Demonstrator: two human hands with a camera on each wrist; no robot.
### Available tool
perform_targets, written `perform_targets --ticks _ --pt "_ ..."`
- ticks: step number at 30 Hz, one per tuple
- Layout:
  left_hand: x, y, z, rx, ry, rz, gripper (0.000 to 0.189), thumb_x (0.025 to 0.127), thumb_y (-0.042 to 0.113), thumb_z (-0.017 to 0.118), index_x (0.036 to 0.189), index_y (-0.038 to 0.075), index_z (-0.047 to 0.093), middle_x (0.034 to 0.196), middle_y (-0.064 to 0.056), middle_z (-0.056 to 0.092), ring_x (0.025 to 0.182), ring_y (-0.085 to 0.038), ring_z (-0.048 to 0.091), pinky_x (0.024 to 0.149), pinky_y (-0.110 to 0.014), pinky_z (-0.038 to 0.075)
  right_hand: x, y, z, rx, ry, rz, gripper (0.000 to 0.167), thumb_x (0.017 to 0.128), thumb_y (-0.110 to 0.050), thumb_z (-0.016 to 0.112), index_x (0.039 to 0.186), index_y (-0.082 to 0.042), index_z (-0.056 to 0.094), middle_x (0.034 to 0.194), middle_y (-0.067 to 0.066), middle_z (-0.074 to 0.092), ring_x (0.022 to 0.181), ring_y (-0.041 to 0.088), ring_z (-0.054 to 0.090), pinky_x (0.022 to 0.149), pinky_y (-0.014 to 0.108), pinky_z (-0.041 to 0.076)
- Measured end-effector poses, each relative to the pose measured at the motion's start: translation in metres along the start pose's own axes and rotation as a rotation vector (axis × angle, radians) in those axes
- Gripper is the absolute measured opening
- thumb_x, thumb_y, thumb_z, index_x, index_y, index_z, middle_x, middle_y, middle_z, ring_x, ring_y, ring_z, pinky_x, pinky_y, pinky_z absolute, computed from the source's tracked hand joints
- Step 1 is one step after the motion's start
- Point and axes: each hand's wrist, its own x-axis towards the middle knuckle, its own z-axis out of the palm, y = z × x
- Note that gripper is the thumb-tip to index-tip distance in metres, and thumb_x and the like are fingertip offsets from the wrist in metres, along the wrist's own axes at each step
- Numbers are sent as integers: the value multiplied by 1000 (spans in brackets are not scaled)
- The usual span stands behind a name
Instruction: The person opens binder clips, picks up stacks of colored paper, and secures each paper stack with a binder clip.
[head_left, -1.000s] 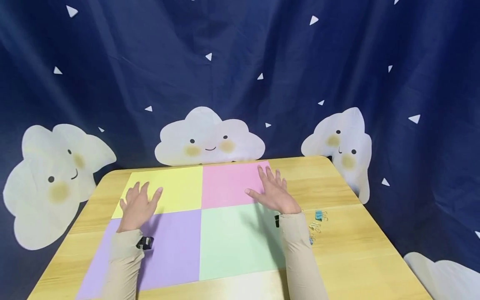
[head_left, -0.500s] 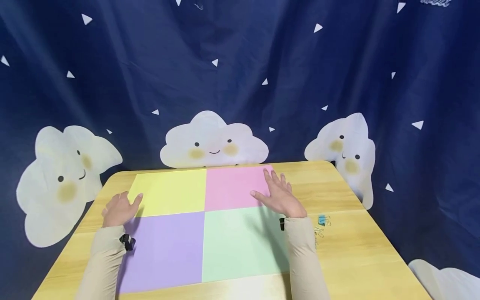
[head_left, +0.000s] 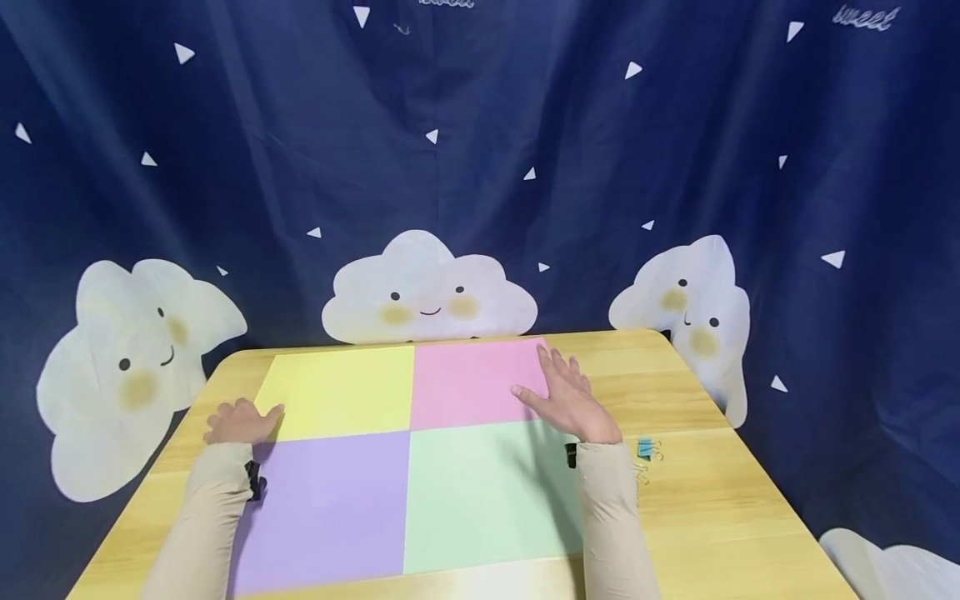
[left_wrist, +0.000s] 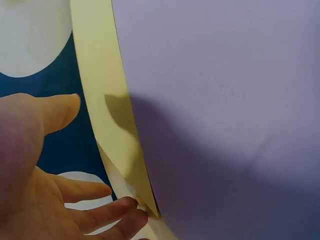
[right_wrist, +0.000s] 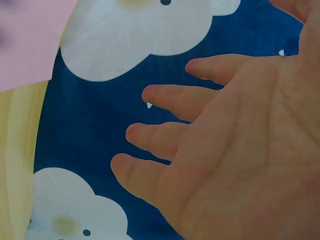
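Left grip (head_left: pixel 242 422) now farther left, beside yellow sheet (head_left: pixel 341 392)

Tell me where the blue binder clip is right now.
In the head view, the blue binder clip lies on the wooden table, to the right of the green sheet and just right of the right sleeve.

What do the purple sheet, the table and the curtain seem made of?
Purple sheet: probably matte paper or thin card, being flat and evenly coloured.
Table: wood or wood-look laminate, faintly glossy, given its grain and glare.
Curtain: likely smooth fabric, since it hangs in folds.
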Motion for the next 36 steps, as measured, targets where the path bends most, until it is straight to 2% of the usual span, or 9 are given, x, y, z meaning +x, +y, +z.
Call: perform_targets --ticks 5,12,18,23,26,29,36 --pt "3 -2 1 21 -15 -14 81 95 45 58 126 -27 38 122 -53 33 117 -69 36 94 -79 42 -2 4 -4 24 7 2 90 104 -56 51 167 -9 7 172 26 9 159 51 1 130 66 7" --pt "12 2 1 10 -21 -47 68 92 42 69 112 -20 52 101 -43 43 98 -58 44 77 -64 50 -6 10 -12 86 25 -11 87 106 -50 51 165 -2 9 172 25 11 160 47 6 131 63 9" --pt "20 5 -1 39 -30 -49 71 88 46 74 112 -19 57 107 -47 55 102 -61 53 78 -64 54 -15 15 -25 82 91 -16 84 107 -49 49 164 2 13 171 26 16 159 49 11 131 63 12" --pt "28 -2 1 47 -55 -19 76 83 51 78 110 -18 59 109 -43 61 102 -59 58 80 -63 54 -26 28 -35 70 144 7 81 108 -50 48 161 6 23 167 29 26 155 50 23 128 64 23" --pt "35 -8 3 63 -72 -14 85 81 54 80 114 -21 56 114 -42 61 107 -61 58 87 -64 53 -34 39 -42 77 135 43 83 107 -56 46 160 5 26 165 30 31 152 51 30 124 66 29" --pt "39 -10 2 62 -81 -35 91 79 54 80 121 -22 52 120 -43 59 112 -63 54 92 -66 50 -42 54 -47 84 111 80 87 106 -61 43 160 5 26 163 31 33 149 52 35 121 67 34" --pt "43 -9 -5 39 -79 -72 90 78 52 82 120 -22 52 114 -42 59 105 -58 53 88 -62 51 -64 87 -61 29 88 161 88 106 -62 41 155 11 32 155 36 42 135 55 50 105 66 48"
